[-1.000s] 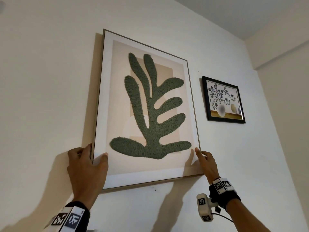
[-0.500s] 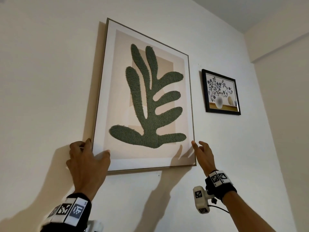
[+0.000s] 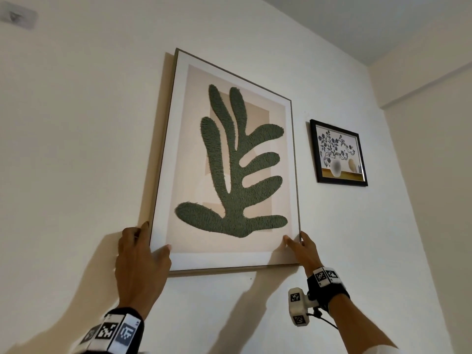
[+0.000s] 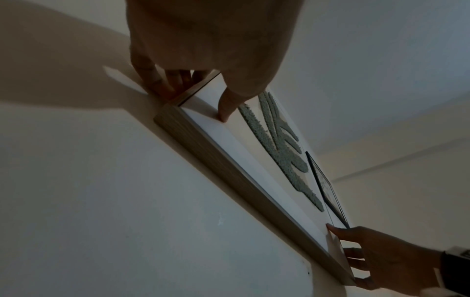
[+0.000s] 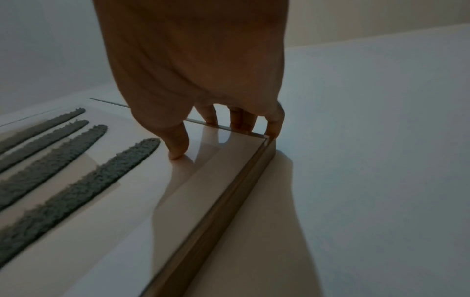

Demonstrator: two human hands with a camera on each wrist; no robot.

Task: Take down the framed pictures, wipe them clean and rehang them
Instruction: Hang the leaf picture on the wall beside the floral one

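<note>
A large picture (image 3: 229, 162) of a green leaf shape in a thin wooden frame lies against the white wall. My left hand (image 3: 143, 254) grips its lower left corner. The thumb (image 4: 226, 108) presses on the glass and the fingers curl behind the left edge of the frame (image 4: 203, 144). My right hand (image 3: 301, 249) grips the lower right corner. Its thumb (image 5: 178, 148) is on the glass and its fingers (image 5: 241, 120) reach over the right edge of the frame (image 5: 229, 201). A small black-framed flower picture (image 3: 338, 153) hangs to the right, untouched.
A grey fixture (image 3: 18, 15) sits high on the wall at the far left. A side wall (image 3: 429, 175) meets this wall on the right, past the small picture. A small dark mark (image 3: 251, 278) shows on the wall just below the large frame.
The large picture's bottom edge has swung closer to level. My right hand, beside the right edge half a second ago, now pinches the lower right corner with its thumb on the glass.
</note>
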